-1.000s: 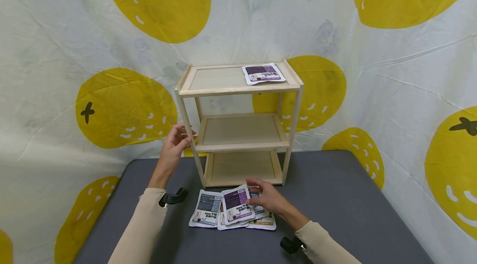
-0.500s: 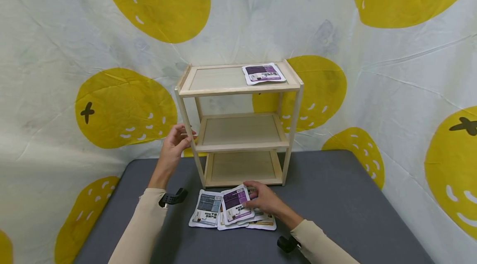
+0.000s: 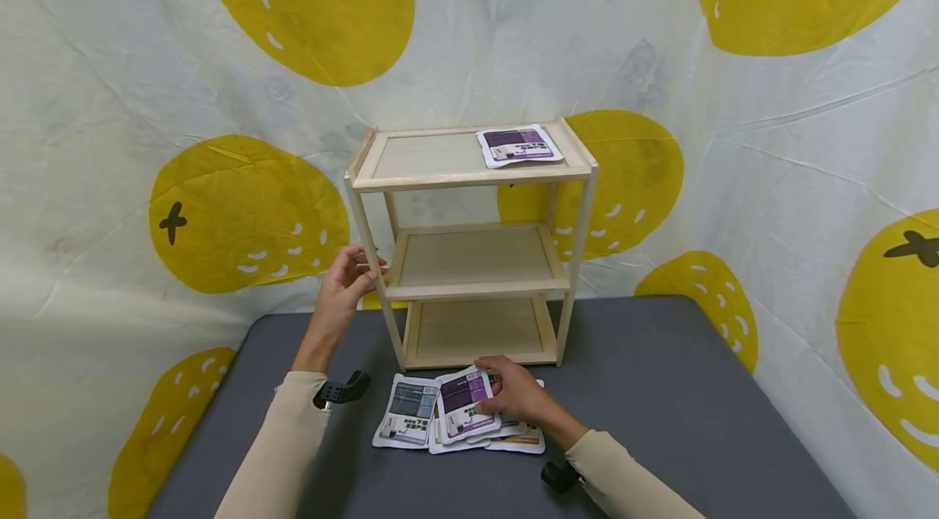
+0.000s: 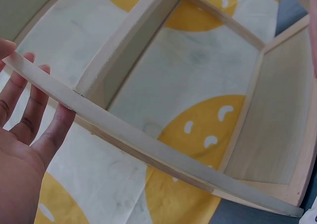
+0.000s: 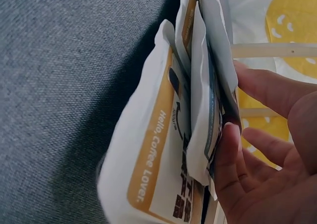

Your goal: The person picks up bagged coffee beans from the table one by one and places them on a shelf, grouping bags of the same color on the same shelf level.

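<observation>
My left hand (image 3: 340, 295) holds the left front post of a three-tier wooden shelf rack (image 3: 477, 288). In the left wrist view, the thumb lies over the post (image 4: 124, 130) with fingers curled behind it. In front of the rack, my right hand (image 3: 519, 397) pinches the right edge of a purple-labelled coffee packet (image 3: 460, 401), the top one of an overlapping pile. The right wrist view shows thumb and fingertips at that packet's edge (image 5: 221, 50), above a blue-labelled packet (image 5: 200, 120) and an orange-labelled packet (image 5: 153, 135). A grey-blue-labelled packet (image 3: 408, 411) lies left of it.
Another purple-labelled packet (image 3: 519, 146) lies on the top tier at the right. The rack stands on a grey padded surface (image 3: 660, 421). Behind and beside it hangs a white cloth (image 3: 455, 38) printed with yellow fruit.
My right hand has moved slightly left over the pile, and its fingers have come onto the edge of the purple-labelled packet. My left hand has stayed on the post.
</observation>
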